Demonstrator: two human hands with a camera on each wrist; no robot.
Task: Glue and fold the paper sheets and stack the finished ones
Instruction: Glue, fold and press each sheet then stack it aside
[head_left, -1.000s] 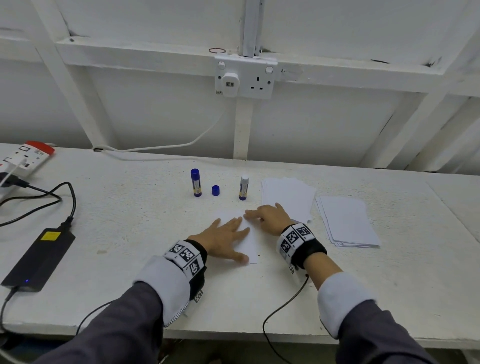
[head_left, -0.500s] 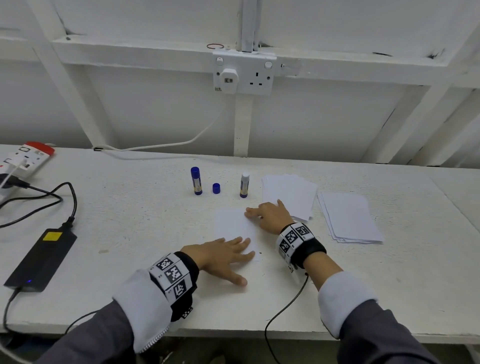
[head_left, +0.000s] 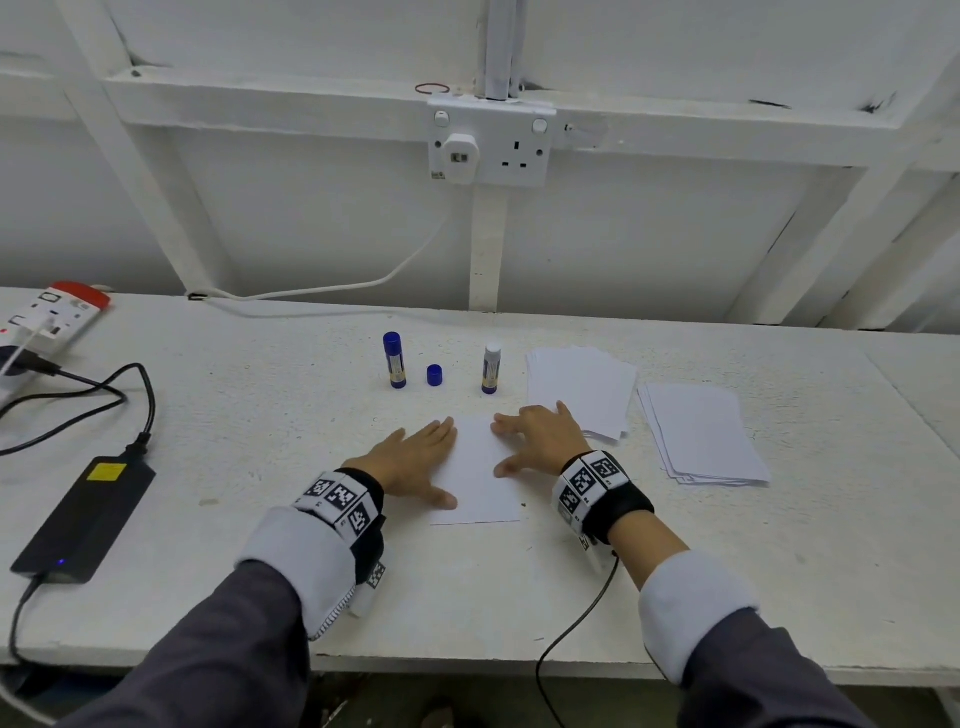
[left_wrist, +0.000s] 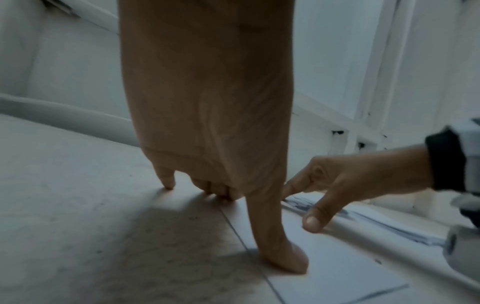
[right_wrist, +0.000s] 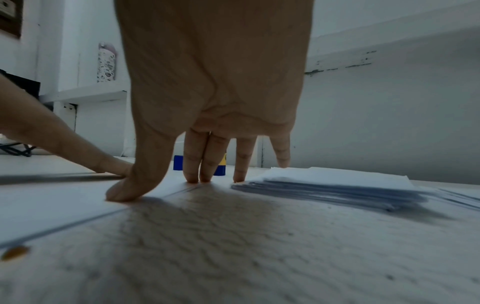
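Observation:
A white paper sheet (head_left: 475, 475) lies flat on the white table (head_left: 260, 426) between my hands. My left hand (head_left: 415, 460) rests flat on its left edge, fingers straight, thumb (left_wrist: 283, 259) pressing the paper. My right hand (head_left: 535, 439) presses the sheet's right edge with straight fingers and thumb (right_wrist: 124, 190). Behind stand a capped blue glue stick (head_left: 394, 360), a loose blue cap (head_left: 435, 375) and an uncapped glue stick (head_left: 491, 368). One stack of paper sheets (head_left: 582, 387) lies just right of my right hand, another stack (head_left: 701, 434) farther right.
A black power adapter (head_left: 85, 517) with cables lies at the left, and a power strip (head_left: 49, 312) sits at the far left. A double wall socket (head_left: 488, 145) is mounted behind. A thin black cable (head_left: 576, 629) runs from my right wrist over the table's front edge.
My left hand slid back toward me along the sheet, then forward onto its left edge. My right hand stayed at the sheet's right side and spread its thumb.

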